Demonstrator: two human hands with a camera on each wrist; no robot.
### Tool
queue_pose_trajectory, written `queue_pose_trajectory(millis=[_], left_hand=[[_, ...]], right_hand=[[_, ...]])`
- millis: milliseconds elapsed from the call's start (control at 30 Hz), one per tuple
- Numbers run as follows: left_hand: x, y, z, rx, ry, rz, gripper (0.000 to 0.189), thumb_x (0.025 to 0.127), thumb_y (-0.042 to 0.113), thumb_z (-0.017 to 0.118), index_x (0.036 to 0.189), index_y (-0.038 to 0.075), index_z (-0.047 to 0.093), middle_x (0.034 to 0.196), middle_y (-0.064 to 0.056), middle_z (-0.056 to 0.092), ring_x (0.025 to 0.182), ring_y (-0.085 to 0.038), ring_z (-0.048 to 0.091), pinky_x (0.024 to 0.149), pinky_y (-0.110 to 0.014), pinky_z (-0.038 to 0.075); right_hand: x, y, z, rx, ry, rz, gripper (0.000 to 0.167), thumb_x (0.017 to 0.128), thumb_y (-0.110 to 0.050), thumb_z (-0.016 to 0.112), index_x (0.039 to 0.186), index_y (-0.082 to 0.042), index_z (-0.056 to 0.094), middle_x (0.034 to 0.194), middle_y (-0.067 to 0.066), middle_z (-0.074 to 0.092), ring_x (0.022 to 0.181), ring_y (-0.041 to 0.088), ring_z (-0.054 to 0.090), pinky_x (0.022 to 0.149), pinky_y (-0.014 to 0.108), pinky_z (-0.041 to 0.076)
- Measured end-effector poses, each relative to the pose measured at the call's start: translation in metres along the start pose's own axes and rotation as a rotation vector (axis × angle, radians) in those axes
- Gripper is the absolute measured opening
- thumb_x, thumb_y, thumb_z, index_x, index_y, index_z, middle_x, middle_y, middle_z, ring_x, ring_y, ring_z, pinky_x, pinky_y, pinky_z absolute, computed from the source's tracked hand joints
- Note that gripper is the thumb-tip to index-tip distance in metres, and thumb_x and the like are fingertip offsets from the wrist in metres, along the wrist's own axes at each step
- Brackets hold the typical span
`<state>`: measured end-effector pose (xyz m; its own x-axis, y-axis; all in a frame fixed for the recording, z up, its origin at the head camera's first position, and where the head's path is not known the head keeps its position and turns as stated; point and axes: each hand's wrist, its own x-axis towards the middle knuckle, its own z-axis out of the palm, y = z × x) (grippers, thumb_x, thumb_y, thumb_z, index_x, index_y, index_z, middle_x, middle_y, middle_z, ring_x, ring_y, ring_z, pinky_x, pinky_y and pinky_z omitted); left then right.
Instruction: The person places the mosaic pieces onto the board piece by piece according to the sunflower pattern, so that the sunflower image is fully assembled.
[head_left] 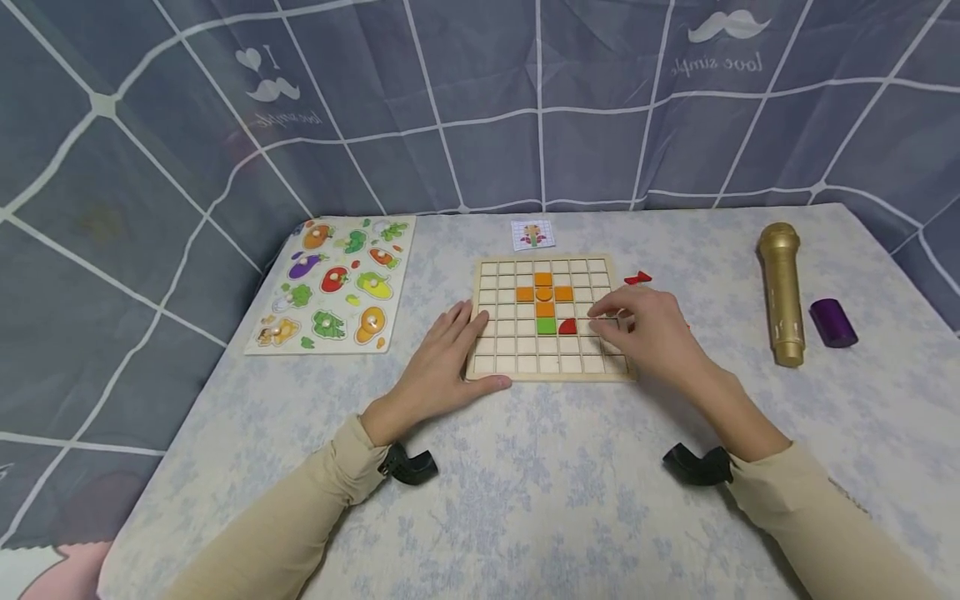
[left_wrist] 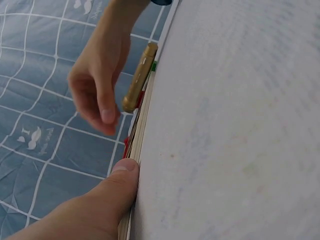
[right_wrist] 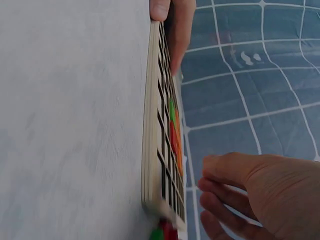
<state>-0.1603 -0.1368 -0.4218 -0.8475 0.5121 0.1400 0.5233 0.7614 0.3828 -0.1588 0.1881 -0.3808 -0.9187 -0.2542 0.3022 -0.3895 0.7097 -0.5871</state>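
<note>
A wooden grid board lies in front of me with flat pieces in its cells. Orange pieces form a cross, a green square sits below them, and a red quarter-circle is right of the green. My left hand rests along the board's left side, fingers on its edge and thumb at the front corner. Over the board's right side hovers my right hand, fingers loosely bent. In the right wrist view nothing shows between its thumb and fingers.
Behind the board lies a small pattern card. Red pieces lie past its right edge, others partly hidden by my right hand. A vegetable puzzle is at left. A gold microphone and a purple cylinder lie at right.
</note>
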Motion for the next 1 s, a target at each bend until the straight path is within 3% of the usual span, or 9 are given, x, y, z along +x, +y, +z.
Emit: queue_pose_trajectory(millis=[267,433,567,733,1000], left_hand=[[-0.003,-0.001,-0.002,-0.001,-0.003,-0.013,0.105,0.09,0.061,0.074,0.167,0.006,0.029,0.174,-0.023,0.019,0.164,-0.037,0.015,0.134,-0.051,0.014],[-0.004,-0.002,-0.002,-0.009,-0.002,-0.013,0.104,0.09,0.061,0.074,0.167,0.006,0.029,0.174,-0.023,0.018,0.164,-0.037,0.014,0.134,-0.052,0.014],[-0.005,-0.003,-0.002,-0.011,-0.004,-0.016,0.104,0.09,0.062,0.073,0.167,0.006,0.029,0.174,-0.023,0.018,0.164,-0.037,0.013,0.134,-0.052,0.014],[-0.005,-0.003,-0.003,-0.019,0.002,-0.02,0.104,0.089,0.06,0.074,0.167,0.006,0.03,0.173,-0.023,0.019,0.164,-0.037,0.014,0.134,-0.052,0.014],[-0.002,-0.003,0.001,-0.015,-0.024,-0.035,0.105,0.091,0.064,0.072,0.168,0.008,0.028,0.175,-0.02,0.016,0.164,-0.035,0.012,0.134,-0.049,0.011]], right_hand=[[-0.036,0.021,-0.042,-0.114,-0.039,-0.009,0.015,0.087,-0.009,0.086,0.101,-0.012,0.082,0.096,0.002,0.078,0.087,0.021,0.074,0.081,0.047,0.061],[-0.056,0.035,-0.061,-0.195,-0.146,0.03,0.024,0.08,-0.012,0.093,0.102,-0.011,0.082,0.095,-0.001,0.077,0.088,0.019,0.071,0.081,0.048,0.063],[-0.064,0.042,-0.063,-0.228,-0.205,0.015,0.03,0.076,-0.011,0.095,0.102,-0.009,0.081,0.095,-0.002,0.076,0.086,0.017,0.068,0.081,0.047,0.064],[-0.066,0.046,-0.059,-0.233,-0.151,-0.044,0.032,0.073,-0.006,0.096,0.1,-0.011,0.08,0.097,-0.002,0.076,0.083,0.016,0.069,0.075,0.039,0.064],[-0.068,0.048,-0.062,-0.212,-0.13,-0.047,0.03,0.073,-0.005,0.095,0.097,-0.015,0.08,0.092,-0.007,0.076,0.081,0.014,0.067,0.071,0.028,0.062]])
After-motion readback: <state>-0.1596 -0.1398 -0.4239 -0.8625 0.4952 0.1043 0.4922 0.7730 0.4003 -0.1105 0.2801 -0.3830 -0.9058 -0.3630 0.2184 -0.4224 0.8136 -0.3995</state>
